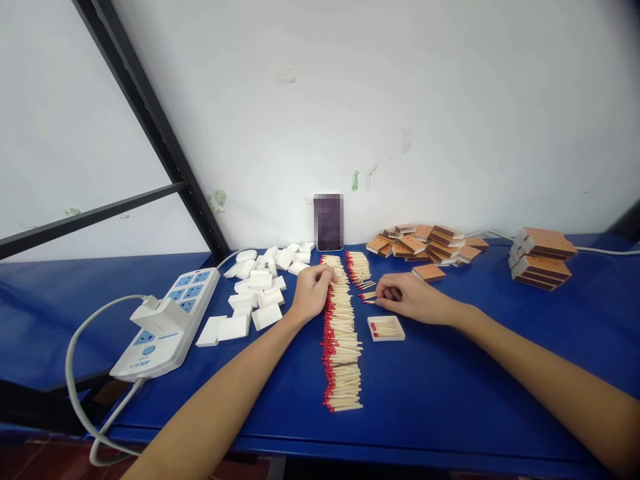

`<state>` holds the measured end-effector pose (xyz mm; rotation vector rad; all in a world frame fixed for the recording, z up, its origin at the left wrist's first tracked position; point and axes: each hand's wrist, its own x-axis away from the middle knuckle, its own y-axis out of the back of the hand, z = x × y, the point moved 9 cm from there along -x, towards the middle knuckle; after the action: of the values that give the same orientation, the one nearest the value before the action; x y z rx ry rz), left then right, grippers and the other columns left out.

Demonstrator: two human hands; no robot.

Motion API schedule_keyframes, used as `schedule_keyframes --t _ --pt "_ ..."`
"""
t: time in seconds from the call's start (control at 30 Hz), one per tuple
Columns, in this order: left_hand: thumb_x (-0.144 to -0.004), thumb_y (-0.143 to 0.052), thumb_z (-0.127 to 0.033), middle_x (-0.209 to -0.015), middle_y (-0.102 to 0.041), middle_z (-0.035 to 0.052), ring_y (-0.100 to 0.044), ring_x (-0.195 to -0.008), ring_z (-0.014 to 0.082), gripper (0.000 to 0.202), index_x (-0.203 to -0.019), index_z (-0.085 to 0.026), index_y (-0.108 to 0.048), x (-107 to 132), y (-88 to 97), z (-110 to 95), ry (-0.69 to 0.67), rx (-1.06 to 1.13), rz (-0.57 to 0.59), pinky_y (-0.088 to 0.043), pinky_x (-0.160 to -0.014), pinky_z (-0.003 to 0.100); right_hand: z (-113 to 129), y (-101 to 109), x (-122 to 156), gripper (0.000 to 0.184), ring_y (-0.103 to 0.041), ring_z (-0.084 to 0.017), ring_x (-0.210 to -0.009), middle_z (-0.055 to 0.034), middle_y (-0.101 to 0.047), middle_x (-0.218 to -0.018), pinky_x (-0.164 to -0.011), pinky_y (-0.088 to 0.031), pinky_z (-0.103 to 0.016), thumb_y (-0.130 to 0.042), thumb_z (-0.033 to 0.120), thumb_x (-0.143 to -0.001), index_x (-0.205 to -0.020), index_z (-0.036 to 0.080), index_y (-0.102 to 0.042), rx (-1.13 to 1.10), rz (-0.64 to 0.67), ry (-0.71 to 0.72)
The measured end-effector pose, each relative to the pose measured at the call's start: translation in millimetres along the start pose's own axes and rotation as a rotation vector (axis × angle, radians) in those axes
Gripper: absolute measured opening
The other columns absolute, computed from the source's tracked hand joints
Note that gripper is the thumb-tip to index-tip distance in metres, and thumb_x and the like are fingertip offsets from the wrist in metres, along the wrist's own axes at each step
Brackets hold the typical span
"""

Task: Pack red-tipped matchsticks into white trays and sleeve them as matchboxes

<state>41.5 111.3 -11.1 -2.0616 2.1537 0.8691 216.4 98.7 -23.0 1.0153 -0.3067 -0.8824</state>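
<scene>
A long column of red-tipped matches point(343, 353) runs toward me down the middle of the blue table. My left hand point(314, 290) rests against its left side near the far end, fingers curled inward; whatever they pinch is hidden. To the right, my right hand point(404, 297) is closed with thumb and fingertips on a few matches, whose red heads point left. Just below that hand lies a white matchbox tray point(386, 338) with several matches inside. A shorter row of matches point(358, 268) lies beyond the right hand's fingertips.
White matchbox trays point(260, 281) are heaped on the left. Orange-brown matchbox sleeves point(425, 243) pile up at the back right, with stacked sleeves point(543, 257) farther right. A phone point(329, 223) leans against the wall. A power strip point(170, 327) with cables lies at left.
</scene>
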Motion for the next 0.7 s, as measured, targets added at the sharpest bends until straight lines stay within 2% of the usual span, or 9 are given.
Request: schedule_keyframes --t 0.27,0.47,0.7 --pt "-0.086 -0.043 -0.028 -0.050 -0.041 -0.0031 -0.038 -0.052 0.0100 0.033 -0.061 -0.015 -0.058 0.2 0.7 -1.5 0.008 -0.010 -0.007 -0.028 -0.054 0.024 3.6 0.2 0.5 0.032 -0.047 -0.014 -0.063 -0.0019 -0.061 -0.073 -0.059 -0.035 -0.027 -0.053 0.047 -0.090 -0.090 0.020 -0.071 -0.032 0.042 0.008" --pt "-0.086 -0.042 -0.028 -0.051 -0.041 -0.0030 -0.039 -0.052 0.0104 0.032 -0.062 -0.015 -0.058 0.7 0.5 -1.2 0.004 -0.042 0.003 -0.029 -0.054 0.024 -0.1 -0.9 -1.5 0.038 -0.045 -0.014 -0.061 -0.0024 -0.060 -0.072 -0.057 -0.034 -0.028 -0.053 0.051 -0.089 -0.083 0.019 -0.071 -0.056 0.044 -0.022" --pt "-0.087 -0.042 -0.029 -0.051 -0.043 -0.0026 -0.040 -0.053 0.0108 0.033 -0.061 -0.015 -0.058 0.6 0.1 -1.6 0.007 -0.052 0.001 -0.030 -0.054 0.024 -4.7 -3.6 -2.5 0.041 -0.046 -0.015 -0.063 -0.0027 -0.061 -0.072 -0.058 -0.035 -0.027 -0.054 0.056 -0.088 -0.082 0.019 -0.071 -0.074 0.043 -0.024"
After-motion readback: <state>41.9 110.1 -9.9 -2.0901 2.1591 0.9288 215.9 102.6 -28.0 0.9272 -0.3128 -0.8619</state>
